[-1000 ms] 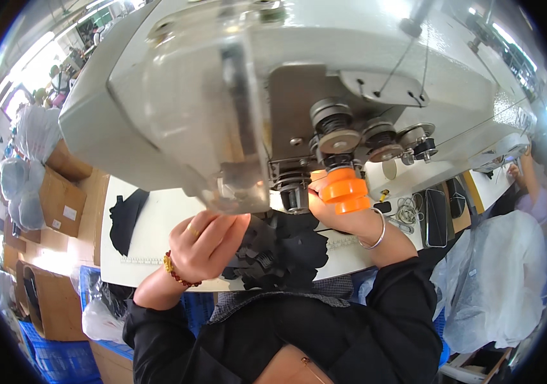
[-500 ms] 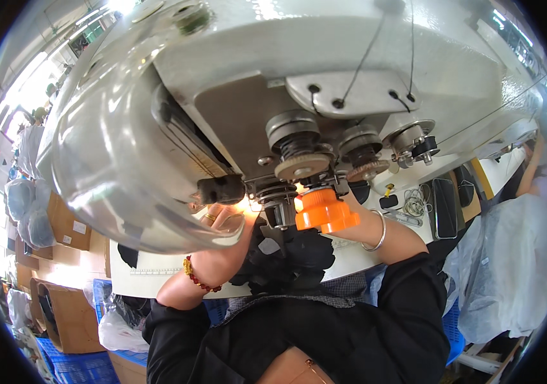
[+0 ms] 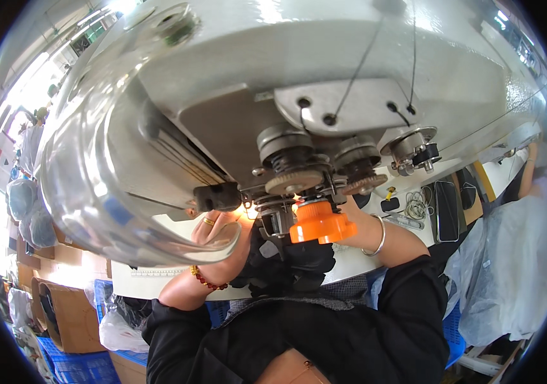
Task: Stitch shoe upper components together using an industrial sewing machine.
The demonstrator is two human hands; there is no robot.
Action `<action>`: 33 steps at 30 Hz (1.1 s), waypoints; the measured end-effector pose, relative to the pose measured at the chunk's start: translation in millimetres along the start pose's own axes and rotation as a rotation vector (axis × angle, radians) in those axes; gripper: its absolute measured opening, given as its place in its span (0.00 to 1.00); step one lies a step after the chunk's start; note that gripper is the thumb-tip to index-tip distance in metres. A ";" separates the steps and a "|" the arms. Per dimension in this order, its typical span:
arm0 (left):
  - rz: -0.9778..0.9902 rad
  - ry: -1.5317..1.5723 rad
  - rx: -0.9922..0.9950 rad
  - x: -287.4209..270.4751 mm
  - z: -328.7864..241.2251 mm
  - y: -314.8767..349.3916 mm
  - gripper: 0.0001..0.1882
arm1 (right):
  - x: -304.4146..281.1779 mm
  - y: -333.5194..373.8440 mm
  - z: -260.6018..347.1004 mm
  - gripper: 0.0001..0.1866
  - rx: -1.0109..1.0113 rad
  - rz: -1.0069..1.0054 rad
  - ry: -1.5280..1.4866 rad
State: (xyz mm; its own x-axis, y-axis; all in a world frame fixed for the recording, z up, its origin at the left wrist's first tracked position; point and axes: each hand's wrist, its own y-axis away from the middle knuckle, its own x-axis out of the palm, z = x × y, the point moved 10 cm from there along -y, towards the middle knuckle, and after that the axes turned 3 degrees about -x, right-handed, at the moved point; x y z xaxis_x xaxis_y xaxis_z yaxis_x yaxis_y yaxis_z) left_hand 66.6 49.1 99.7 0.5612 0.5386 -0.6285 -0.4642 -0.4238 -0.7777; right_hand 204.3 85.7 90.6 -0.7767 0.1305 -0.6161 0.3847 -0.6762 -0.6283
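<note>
Shift: the left hand (image 3: 217,224) had gone from the open left part of the table (image 3: 350,267) to a spot below the machine (image 3: 452,70), whose head loomed larger than a second ago; over the last half second little had changed beyond a slight slide of the clear guard (image 3: 88,185) in view.
Left hand: seen partly through the guard, at the far left of the cloth; ring (image 3: 209,221) on one finger, bead bracelet (image 3: 207,280) at the wrist.
Left fingers: bent, tips near the lamp glow (image 3: 248,211); whether they grasped anything, could not tell.
Right hand: mostly behind the orange knob (image 3: 319,224), only its wrist end (image 3: 361,229) showing, with a silver bangle (image 3: 379,238) beside it.
Right fingers: hidden; grasping or released, could not tell.
Black cloth: a crumpled heap (image 3: 296,265) between the two forearms, running from below the machine to the near edge of the table; a small grey patch (image 3: 267,248) showed at its left.
Dials: metal (image 3: 294,182), just far of the orange knob.
Table, left: printed scale (image 3: 158,272) near the edge.
Table, right: coiled cord (image 3: 418,206), with a dark slab (image 3: 446,214) just right of it.
Floor, left: open carton (image 3: 75,313), blue crate (image 3: 72,363) nearer.
Far right: a co-worker's arm (image 3: 529,171), well apart; large plastic bag (image 3: 507,275) nearer.
</note>
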 end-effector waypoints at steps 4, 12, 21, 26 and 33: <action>0.031 0.004 -0.012 5.5 3.4 6.6 0.08 | 10.7 7.1 -18.9 0.06 0.055 0.024 -0.021; 0.004 -0.022 -0.002 6.9 -2.7 -2.2 0.07 | -7.8 -6.4 -2.8 0.07 0.013 0.003 0.072; 0.013 -0.042 -0.047 11.7 2.0 -0.3 0.07 | 26.2 9.9 -34.2 0.14 0.041 0.166 0.152; 0.047 0.017 -0.099 12.3 5.0 3.5 0.06 | 14.5 5.3 -18.4 0.11 0.032 0.161 0.154; 0.053 0.046 -0.028 1.9 -3.8 -5.9 0.12 | -14.6 -2.0 8.0 0.12 -0.118 0.010 0.080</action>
State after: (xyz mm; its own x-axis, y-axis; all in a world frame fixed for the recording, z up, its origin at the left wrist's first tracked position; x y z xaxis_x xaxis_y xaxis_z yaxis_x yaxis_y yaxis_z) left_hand 73.0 49.9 103.1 0.5678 0.4808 -0.6681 -0.4754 -0.4710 -0.7430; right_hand 210.8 79.4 104.7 -0.7323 0.1847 -0.6555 0.4517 -0.5887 -0.6704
